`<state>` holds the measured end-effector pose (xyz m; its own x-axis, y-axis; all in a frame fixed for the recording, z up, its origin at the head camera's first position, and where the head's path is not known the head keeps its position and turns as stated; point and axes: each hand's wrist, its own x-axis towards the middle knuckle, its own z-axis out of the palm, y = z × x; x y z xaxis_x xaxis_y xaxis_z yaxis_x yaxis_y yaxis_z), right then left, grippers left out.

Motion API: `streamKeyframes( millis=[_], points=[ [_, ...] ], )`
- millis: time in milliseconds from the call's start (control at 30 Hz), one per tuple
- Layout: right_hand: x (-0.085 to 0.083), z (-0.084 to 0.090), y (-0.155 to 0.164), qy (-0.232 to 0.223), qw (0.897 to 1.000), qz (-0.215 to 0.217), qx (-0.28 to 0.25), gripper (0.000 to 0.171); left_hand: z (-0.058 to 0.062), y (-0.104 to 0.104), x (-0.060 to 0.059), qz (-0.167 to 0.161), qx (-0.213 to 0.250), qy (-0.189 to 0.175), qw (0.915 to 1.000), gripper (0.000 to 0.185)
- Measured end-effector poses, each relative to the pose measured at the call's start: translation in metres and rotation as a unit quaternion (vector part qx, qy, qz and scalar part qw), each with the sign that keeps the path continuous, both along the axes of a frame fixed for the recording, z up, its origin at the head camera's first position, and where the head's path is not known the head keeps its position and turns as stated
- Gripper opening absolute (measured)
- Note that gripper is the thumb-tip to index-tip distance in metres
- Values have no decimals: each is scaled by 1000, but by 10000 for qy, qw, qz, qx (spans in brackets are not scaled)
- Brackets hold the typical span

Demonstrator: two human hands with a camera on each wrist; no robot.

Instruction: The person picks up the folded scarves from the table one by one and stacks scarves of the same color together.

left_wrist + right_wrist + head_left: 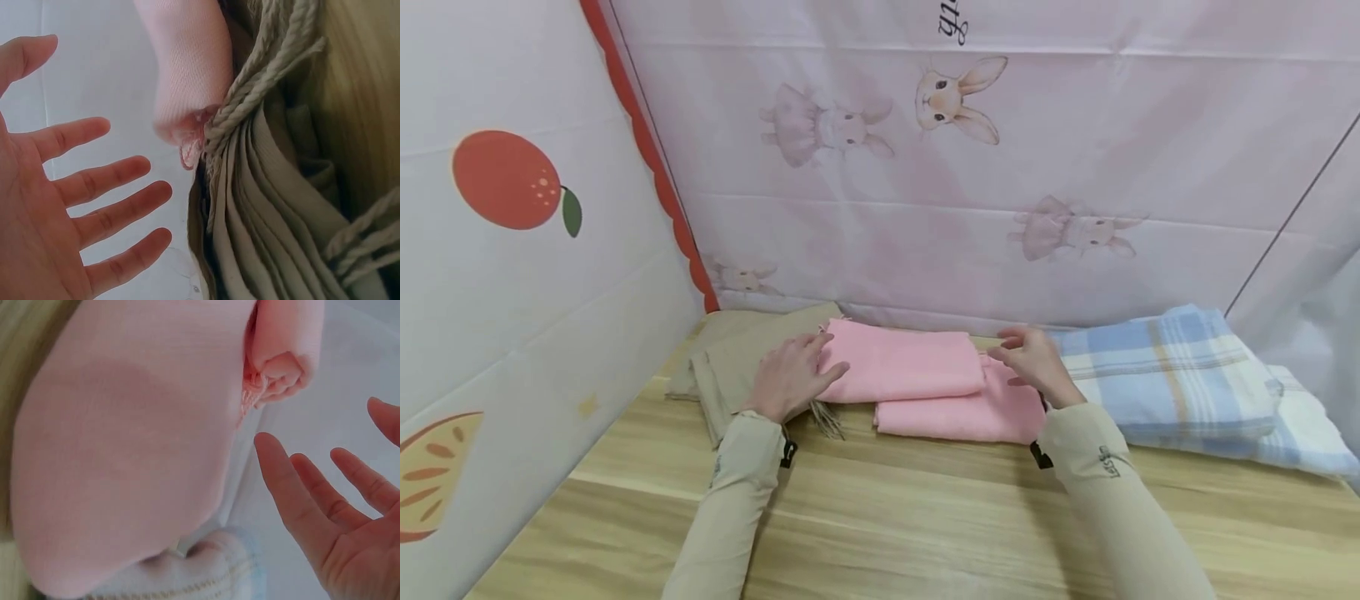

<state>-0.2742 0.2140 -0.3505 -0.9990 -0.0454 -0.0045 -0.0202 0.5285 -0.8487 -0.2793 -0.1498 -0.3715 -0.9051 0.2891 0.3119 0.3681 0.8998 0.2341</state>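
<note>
Two folded pink scarves lie at the middle back of the table, the upper pink scarf (902, 362) overlapping the lower pink scarf (958, 417) and shifted to its left. My left hand (793, 375) hovers at the upper scarf's left end, fingers spread and apart from the cloth in the left wrist view. Folded khaki scarves (730, 354) with twisted fringe (262, 75) lie under and beside that hand. Over the right end of the lower scarf is my right hand (1033, 362), its fingers loosely extended and holding nothing. Pink fringe (253, 390) shows at the upper scarf's end.
Folded blue-and-white plaid scarves (1172, 375) are stacked at the right. A pink cloth backdrop (925, 250) with rabbit prints rises behind the wooden table (887, 517). On the left stands a white wall sheet (550, 317) with fruit prints.
</note>
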Motion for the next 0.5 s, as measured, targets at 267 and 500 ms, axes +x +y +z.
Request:
streamKeyframes(
  millis=[267,500],
  points=[
    [-7,-1,-3,-423,9988,29,-248,55,1,4,-8,-113,342,-63,9993,74],
    [-19,-1,-15,-640,9971,175,-370,61,2,4,-12,-12,528,-233,9983,76]
  ],
)
